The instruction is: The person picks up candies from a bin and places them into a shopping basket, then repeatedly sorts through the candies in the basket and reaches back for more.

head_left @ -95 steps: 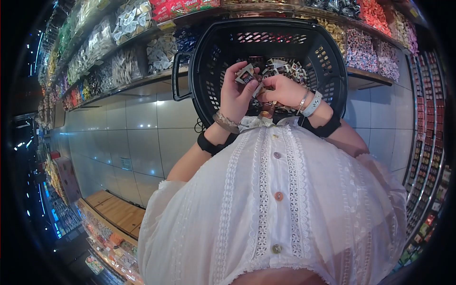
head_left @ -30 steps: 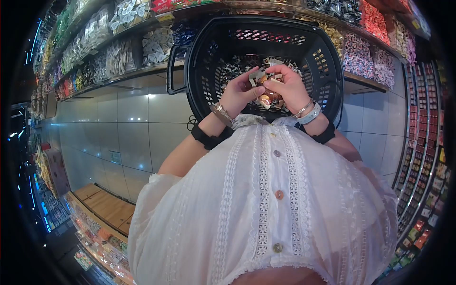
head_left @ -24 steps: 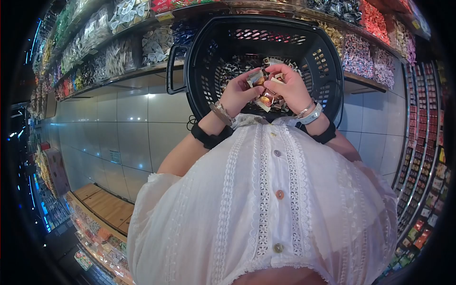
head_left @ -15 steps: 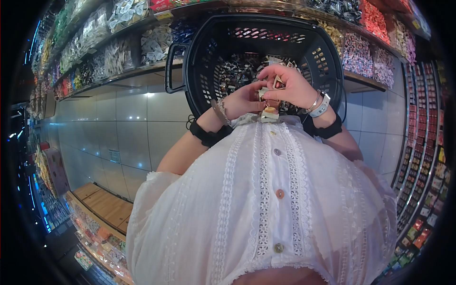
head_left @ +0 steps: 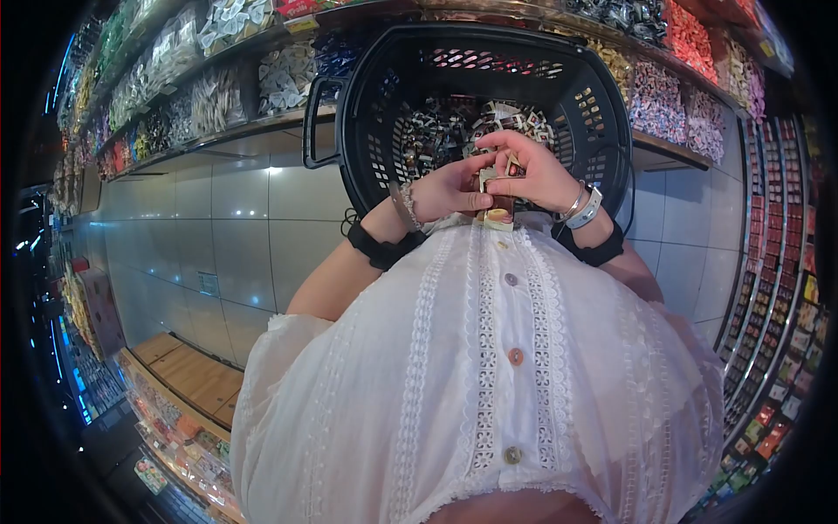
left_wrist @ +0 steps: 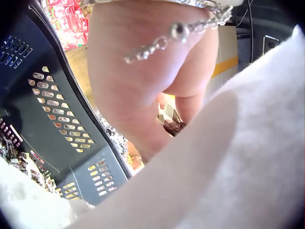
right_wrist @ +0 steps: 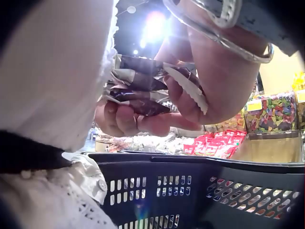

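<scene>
Both hands meet over the near edge of a black basket in the head view. The left hand pinches several small wrapped pieces between thumb and fingers. The right hand curls round a wrapped piece and touches the same bunch. From the right wrist view, a stack of dark wrapped pieces lies on the left hand's fingers, with the right hand at its side. The left wrist view shows the left hand mostly from its heel, its fingertips hidden. Many wrapped pieces lie in the basket.
Shelves of bagged and loose sweets run behind and left of the basket. More racks stand at the right. Tiled floor shows beside the basket, and a wooden bench-like surface is at lower left.
Both hands have come down from over the basket's middle towards the white top, still holding wrapped pieces. The bunch has turned from lying across the fingers to pointing towards the body.
</scene>
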`<action>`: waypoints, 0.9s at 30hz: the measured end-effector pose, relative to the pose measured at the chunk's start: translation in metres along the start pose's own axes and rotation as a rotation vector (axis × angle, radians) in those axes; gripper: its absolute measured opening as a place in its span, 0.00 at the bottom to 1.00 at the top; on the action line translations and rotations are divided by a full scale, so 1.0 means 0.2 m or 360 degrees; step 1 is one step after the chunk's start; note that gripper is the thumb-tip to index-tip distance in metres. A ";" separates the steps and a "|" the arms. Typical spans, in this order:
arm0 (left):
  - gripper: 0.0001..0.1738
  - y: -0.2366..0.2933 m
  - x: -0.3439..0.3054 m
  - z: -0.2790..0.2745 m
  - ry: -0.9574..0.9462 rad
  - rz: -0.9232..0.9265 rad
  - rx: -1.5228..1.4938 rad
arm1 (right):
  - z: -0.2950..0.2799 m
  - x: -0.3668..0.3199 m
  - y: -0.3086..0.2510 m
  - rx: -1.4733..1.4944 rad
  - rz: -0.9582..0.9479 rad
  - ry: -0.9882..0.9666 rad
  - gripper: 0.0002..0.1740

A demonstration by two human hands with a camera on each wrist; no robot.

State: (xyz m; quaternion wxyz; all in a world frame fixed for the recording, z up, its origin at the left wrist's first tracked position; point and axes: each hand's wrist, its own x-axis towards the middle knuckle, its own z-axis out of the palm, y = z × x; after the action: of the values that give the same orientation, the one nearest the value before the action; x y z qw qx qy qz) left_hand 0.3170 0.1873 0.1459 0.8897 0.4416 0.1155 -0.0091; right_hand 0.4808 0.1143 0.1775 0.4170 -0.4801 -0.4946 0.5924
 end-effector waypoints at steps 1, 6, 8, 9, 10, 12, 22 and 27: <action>0.42 -0.01 0.00 0.00 -0.0022 0.0059 -0.0005 | 0.01 0.00 0.00 0.0002 0.0001 0.0001 0.27; 0.39 0.02 0.00 0.05 0.0084 0.0016 0.0350 | 0.03 -0.02 -0.03 -0.0187 -0.0040 0.0071 0.26; 0.38 0.02 0.00 0.05 0.0127 -0.0031 0.0420 | 0.04 -0.02 -0.03 -0.0273 -0.0061 0.0104 0.25; 0.37 0.03 0.01 0.05 0.0138 -0.0031 0.0401 | 0.04 -0.02 -0.03 -0.0359 -0.0081 0.0136 0.24; 0.36 0.03 0.01 0.06 0.0149 -0.0031 0.0382 | 0.04 -0.02 -0.02 -0.0359 -0.0082 0.0137 0.24; 0.37 0.03 -0.01 0.07 0.0209 -0.0003 0.0342 | 0.05 -0.02 0.00 -0.0511 -0.0307 0.0267 0.21; 0.43 0.01 0.01 0.02 0.0650 0.0452 0.0159 | 0.01 -0.02 0.12 0.0105 0.0017 0.0503 0.23; 0.43 -0.01 0.03 0.02 0.0772 0.0635 0.0444 | 0.01 -0.03 0.07 0.0535 0.0320 0.0286 0.29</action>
State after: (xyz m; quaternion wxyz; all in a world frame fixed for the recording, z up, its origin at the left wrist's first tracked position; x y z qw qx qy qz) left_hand 0.3225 0.1840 0.1461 0.7515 0.5623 0.2328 0.2546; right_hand 0.4799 0.1061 0.1645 0.4724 -0.5015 -0.2994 0.6601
